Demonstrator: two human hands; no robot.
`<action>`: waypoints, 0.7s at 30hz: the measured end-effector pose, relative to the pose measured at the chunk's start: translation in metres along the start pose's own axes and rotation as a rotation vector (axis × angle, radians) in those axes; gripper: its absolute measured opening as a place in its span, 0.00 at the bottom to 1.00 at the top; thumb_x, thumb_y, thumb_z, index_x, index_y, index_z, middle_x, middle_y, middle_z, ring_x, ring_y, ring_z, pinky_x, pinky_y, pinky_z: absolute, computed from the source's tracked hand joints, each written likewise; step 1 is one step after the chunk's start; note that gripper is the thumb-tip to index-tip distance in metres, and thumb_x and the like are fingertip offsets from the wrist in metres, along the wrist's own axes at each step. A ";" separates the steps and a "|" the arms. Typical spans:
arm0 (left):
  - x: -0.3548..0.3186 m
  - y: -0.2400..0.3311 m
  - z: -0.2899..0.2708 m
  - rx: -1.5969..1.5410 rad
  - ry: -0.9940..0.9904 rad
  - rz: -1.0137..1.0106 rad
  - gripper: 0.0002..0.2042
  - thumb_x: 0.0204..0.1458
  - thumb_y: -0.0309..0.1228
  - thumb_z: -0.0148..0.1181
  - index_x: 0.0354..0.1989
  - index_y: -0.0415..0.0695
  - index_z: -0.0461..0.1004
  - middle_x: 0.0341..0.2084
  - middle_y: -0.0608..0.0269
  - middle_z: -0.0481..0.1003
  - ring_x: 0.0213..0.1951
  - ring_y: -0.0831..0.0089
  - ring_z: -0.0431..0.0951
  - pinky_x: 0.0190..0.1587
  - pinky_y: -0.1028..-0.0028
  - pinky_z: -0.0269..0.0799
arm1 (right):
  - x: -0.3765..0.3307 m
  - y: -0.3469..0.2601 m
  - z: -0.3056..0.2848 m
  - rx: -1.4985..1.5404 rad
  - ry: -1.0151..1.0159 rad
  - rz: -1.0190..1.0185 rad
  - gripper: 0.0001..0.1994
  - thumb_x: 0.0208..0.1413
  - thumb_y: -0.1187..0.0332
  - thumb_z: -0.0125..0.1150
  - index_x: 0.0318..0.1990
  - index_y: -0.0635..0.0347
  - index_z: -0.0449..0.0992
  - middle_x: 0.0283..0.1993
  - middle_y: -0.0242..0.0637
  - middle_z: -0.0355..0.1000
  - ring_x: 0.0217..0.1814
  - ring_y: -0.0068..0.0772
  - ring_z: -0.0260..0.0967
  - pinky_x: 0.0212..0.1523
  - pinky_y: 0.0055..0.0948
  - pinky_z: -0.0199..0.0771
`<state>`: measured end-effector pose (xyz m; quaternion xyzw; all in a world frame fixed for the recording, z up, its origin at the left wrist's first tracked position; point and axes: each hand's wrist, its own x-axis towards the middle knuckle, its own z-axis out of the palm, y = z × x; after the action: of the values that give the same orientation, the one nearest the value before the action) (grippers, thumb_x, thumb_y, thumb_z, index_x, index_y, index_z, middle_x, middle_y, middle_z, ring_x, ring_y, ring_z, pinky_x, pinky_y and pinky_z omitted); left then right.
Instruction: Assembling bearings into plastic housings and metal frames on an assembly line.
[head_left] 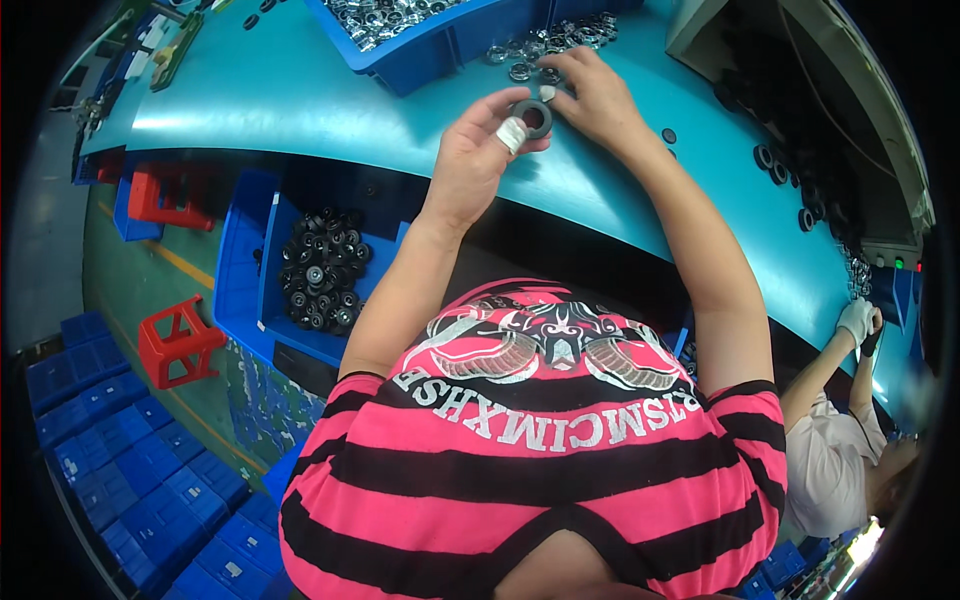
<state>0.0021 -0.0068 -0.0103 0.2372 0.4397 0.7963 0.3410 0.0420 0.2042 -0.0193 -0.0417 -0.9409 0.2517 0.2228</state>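
Observation:
My left hand [478, 150] is closed on a black rubber ring [532, 119], holding it above the bench with its hole facing up. White tape wraps the thumb of that hand. To the right, my right hand [600, 100] reaches over the bench, its index finger and white-covered thumb apart. Between and just beyond those fingertips lies a small shiny wheel hub [549, 76]; whether they touch it I cannot tell. More shiny hubs [580, 35] are scattered behind the hand.
A blue bin [420, 62] full of shiny hubs stands on the teal bench [300, 110]. Black rings [770, 165] lie to the right. Below the bench, a blue bin [265, 290] holds black wheels [325, 265]. A co-worker's gloved hand [856, 318] is at the far right. Red stools [180, 343] stand left.

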 end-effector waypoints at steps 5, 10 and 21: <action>-0.001 0.004 0.007 0.139 0.020 0.053 0.27 0.53 0.17 0.66 0.62 0.35 0.66 0.50 0.53 0.76 0.50 0.63 0.80 0.57 0.65 0.78 | -0.002 0.000 0.006 -0.046 -0.050 -0.025 0.15 0.51 0.65 0.69 0.47 0.55 0.80 0.48 0.43 0.73 0.51 0.48 0.73 0.52 0.45 0.76; 0.000 0.009 0.013 0.178 0.049 0.054 0.27 0.51 0.15 0.66 0.61 0.35 0.66 0.49 0.54 0.75 0.51 0.64 0.80 0.57 0.66 0.79 | -0.005 -0.003 -0.009 -0.020 -0.136 0.058 0.14 0.52 0.65 0.67 0.45 0.57 0.80 0.45 0.43 0.73 0.49 0.48 0.74 0.51 0.44 0.76; 0.003 0.009 0.012 0.247 0.081 0.106 0.26 0.50 0.14 0.66 0.60 0.37 0.68 0.50 0.56 0.75 0.50 0.69 0.79 0.55 0.71 0.77 | -0.020 -0.018 -0.028 0.928 -0.236 0.421 0.17 0.55 0.68 0.59 0.51 0.60 0.81 0.45 0.33 0.79 0.44 0.24 0.74 0.49 0.26 0.75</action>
<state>0.0056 -0.0018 0.0043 0.2680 0.5346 0.7619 0.2487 0.0731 0.1972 0.0036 -0.0982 -0.7204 0.6844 0.0549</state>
